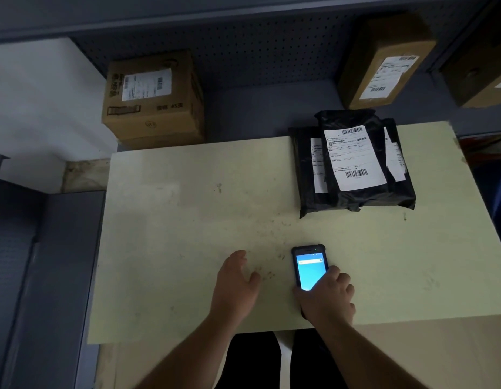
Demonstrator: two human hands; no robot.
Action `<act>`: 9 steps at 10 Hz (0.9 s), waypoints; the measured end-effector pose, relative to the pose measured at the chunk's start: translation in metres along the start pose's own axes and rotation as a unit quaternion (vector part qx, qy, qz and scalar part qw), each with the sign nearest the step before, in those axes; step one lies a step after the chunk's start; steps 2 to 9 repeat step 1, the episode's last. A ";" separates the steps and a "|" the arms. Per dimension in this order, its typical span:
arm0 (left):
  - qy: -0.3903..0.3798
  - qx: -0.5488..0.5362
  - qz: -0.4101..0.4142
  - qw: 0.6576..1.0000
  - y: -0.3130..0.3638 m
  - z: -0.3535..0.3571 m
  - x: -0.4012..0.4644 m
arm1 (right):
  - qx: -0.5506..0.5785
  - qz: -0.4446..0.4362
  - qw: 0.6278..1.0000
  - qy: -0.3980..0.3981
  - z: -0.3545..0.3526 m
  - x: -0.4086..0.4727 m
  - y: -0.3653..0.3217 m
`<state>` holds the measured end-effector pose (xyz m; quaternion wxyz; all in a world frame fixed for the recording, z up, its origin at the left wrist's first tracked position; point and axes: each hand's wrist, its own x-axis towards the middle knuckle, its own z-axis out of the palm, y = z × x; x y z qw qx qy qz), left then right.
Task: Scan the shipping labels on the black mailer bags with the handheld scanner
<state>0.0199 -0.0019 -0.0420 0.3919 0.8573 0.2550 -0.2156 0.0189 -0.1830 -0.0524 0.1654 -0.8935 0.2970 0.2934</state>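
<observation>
Right hand (pixel 326 296) gripping lit handheld scanner (pixel 309 266), stacked black mailer bags (pixel 353 164), white labels up

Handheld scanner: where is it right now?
Head view: the handheld scanner lies near the table's front edge, under the right hand, with the left hand beside it.

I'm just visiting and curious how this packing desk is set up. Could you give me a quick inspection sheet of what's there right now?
Surface: pale table, scuffed and speckled with marks.
Job's things: stack of black mailer bags at the far right, top shipping label face up; handheld scanner near the front edge, screen lit.
Clutter: nothing seen on the table.
Grippers: right hand on the scanner's lower end; left hand open, empty, beside it.
Cables: nothing seen.
Surroundings: labelled cardboard box and brown parcel on the shelf behind, against a pegboard.
</observation>
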 end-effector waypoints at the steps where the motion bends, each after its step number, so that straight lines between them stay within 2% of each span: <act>1: 0.009 -0.013 0.005 1.000 0.005 -0.002 -0.004 | -0.002 -0.008 1.000 0.005 -0.008 -0.004 -0.003; 9: 0.009 -0.013 0.005 1.000 0.005 -0.002 -0.004 | -0.002 -0.008 1.000 0.005 -0.008 -0.004 -0.003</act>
